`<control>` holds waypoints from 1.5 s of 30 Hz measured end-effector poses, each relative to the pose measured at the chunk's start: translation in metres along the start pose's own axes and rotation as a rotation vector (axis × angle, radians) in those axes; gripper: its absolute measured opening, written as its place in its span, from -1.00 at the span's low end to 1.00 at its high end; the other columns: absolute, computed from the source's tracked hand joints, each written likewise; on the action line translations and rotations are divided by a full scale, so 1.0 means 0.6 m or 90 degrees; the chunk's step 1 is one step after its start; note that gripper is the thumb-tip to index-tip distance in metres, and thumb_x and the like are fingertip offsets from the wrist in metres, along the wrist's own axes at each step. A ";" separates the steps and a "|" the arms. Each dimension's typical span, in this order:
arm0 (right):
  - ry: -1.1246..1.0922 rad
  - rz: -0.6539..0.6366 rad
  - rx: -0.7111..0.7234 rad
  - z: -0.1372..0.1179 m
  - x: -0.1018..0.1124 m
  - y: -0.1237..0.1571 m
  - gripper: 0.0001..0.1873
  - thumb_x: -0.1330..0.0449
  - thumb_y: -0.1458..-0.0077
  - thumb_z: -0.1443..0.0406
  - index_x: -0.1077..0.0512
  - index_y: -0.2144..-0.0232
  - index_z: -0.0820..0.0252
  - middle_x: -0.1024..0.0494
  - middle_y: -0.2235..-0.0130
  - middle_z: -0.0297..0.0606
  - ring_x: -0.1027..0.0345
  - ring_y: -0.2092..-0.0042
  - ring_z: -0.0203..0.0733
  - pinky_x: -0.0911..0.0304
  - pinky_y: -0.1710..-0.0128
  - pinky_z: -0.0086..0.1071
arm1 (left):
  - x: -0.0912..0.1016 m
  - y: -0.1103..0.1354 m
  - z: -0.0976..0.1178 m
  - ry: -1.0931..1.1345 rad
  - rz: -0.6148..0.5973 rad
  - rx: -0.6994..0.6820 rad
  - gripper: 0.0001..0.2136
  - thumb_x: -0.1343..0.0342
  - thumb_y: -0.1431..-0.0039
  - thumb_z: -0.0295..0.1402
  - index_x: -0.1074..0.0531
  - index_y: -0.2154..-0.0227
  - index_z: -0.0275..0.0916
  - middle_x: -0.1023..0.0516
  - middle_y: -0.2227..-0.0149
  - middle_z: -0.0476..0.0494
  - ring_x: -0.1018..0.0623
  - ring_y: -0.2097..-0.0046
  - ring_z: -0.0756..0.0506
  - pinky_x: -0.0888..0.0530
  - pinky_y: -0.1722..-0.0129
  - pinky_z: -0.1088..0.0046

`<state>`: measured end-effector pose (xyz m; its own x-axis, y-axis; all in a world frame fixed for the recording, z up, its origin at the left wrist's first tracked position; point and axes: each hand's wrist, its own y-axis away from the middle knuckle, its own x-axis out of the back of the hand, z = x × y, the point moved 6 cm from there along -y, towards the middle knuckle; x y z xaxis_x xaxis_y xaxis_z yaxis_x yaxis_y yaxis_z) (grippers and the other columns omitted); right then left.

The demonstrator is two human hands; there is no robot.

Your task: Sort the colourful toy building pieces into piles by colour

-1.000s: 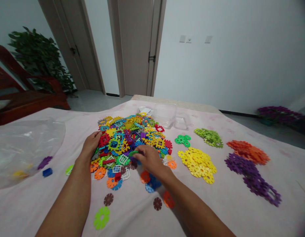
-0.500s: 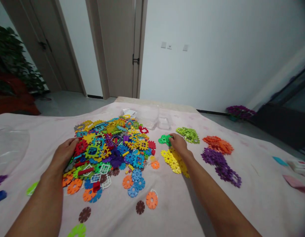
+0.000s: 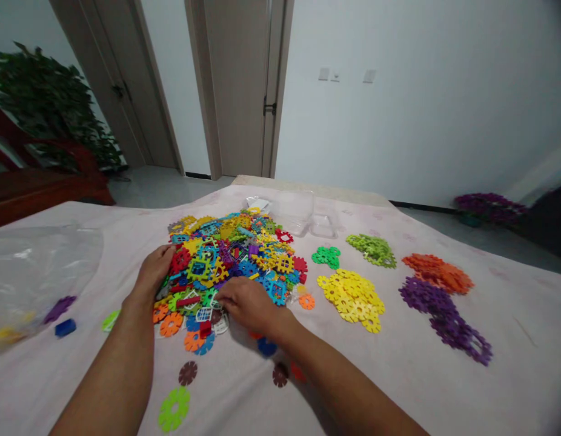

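A mixed pile of plastic building pieces (image 3: 217,260) lies on the cloth, with slotted discs and square frames in many colours. At its left edge is my left hand (image 3: 154,271), fingers bent together against the pieces beside a red gear-shaped piece (image 3: 181,259). What those fingers grip, if anything, is hidden. My right hand (image 3: 251,301) reaches over the pile's near right side, its fingers pinched by a white grid piece (image 3: 204,314). Whatever is between the right fingertips cannot be made out. The right hand and forearm cover some discs below.
To the right lie separate groups of green (image 3: 326,257), yellow (image 3: 353,297), lime (image 3: 372,250), orange (image 3: 439,272) and purple (image 3: 439,315) pieces. Clear plastic trays (image 3: 293,209) stand behind the pile. A clear bag (image 3: 39,266) lies at the left. Loose discs (image 3: 174,409) are nearby.
My right hand has left the green discs, which now lie on the cloth, and moved left to the pile. My left hand stays at the pile's left edge. The view has shifted left.
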<state>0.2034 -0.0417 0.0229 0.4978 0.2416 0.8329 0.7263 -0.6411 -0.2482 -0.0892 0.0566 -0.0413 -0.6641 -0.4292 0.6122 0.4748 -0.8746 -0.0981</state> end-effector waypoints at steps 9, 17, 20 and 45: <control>0.166 -0.094 -0.115 0.000 -0.011 0.002 -0.77 -0.09 -0.28 0.31 -0.57 0.25 0.12 -0.67 0.21 -0.20 -0.53 0.15 -0.10 -0.27 0.23 -0.36 | -0.001 -0.005 0.000 -0.037 -0.004 0.005 -0.51 0.06 -0.28 -0.05 -0.55 -0.04 -0.24 -0.60 -0.12 -0.23 -0.54 -0.13 -0.24 -0.40 -0.17 0.28; 0.211 -0.070 -0.283 0.001 0.006 -0.008 -0.62 -0.19 -0.27 0.07 -0.55 0.11 0.25 -0.63 0.06 -0.01 -0.54 0.06 0.04 -0.36 0.19 -0.27 | 0.003 0.004 0.011 -0.049 -0.003 0.004 -0.52 0.06 -0.28 -0.05 -0.56 -0.04 -0.23 -0.60 -0.12 -0.24 -0.53 -0.14 -0.24 -0.39 -0.17 0.27; 0.212 -0.071 -0.295 -0.003 0.000 -0.015 -0.56 -0.17 -0.28 0.01 -0.54 0.07 0.27 -0.59 0.03 -0.01 -0.52 0.03 0.05 -0.38 0.17 -0.24 | 0.005 0.006 0.015 -0.061 0.004 0.008 -0.52 0.06 -0.27 -0.04 -0.57 -0.02 -0.22 -0.61 -0.10 -0.24 -0.55 -0.11 -0.25 -0.42 -0.13 0.27; -0.227 0.161 -0.364 0.071 0.023 0.010 -0.96 -0.35 -0.06 0.29 -0.60 0.38 0.13 -0.62 0.36 -0.40 -0.43 0.33 -0.28 -0.12 0.35 -0.46 | 0.001 -0.004 -0.001 -0.035 0.002 -0.004 -0.53 0.05 -0.27 -0.05 -0.57 -0.02 -0.22 -0.63 -0.07 -0.21 -0.57 -0.07 -0.23 -0.45 -0.08 0.32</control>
<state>0.2346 -0.0111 0.0120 0.8133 0.1954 0.5481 0.2544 -0.9665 -0.0330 -0.0910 0.0581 -0.0415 -0.6294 -0.4196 0.6540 0.4740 -0.8743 -0.1048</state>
